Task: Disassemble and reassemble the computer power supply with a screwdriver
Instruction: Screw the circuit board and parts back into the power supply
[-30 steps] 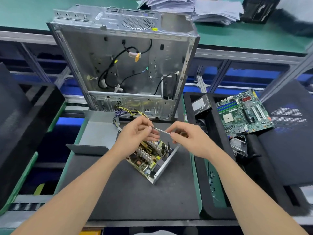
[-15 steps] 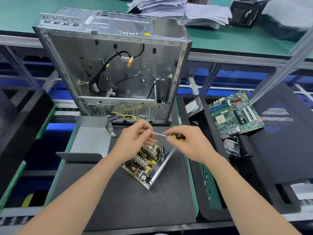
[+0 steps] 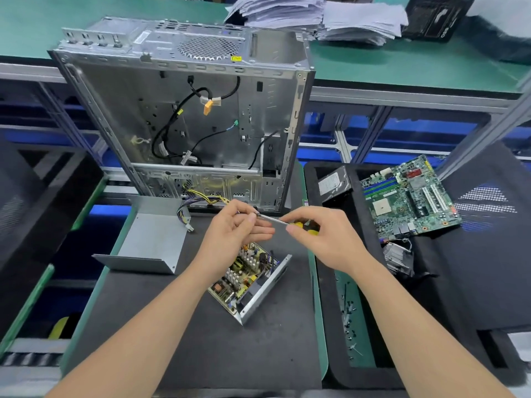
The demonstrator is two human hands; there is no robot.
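Observation:
The opened power supply (image 3: 249, 278) lies on the dark mat, its circuit board exposed in a metal base with one side wall. Its grey metal cover (image 3: 152, 242) sits apart to the left, with the supply's bundle of coloured wires (image 3: 201, 198) trailing behind. A screwdriver (image 3: 287, 222) with a yellow and black handle is held level above the board. My right hand (image 3: 324, 239) grips the handle. My left hand (image 3: 232, 234) pinches the tip end of the metal shaft; whether a screw is there is hidden.
An empty computer case (image 3: 186, 110) stands open behind the mat. A black foam tray (image 3: 339, 326) to the right holds a motherboard (image 3: 408, 196), a hard drive (image 3: 333, 182), a heatsink and several loose screws (image 3: 349, 314). Stacks of paper (image 3: 316, 15) lie on the green bench.
Both hands stay together on the screwdriver above the board; only small finger shifts show. The camera view has drifted, so everything sits slightly lower and left in frame.

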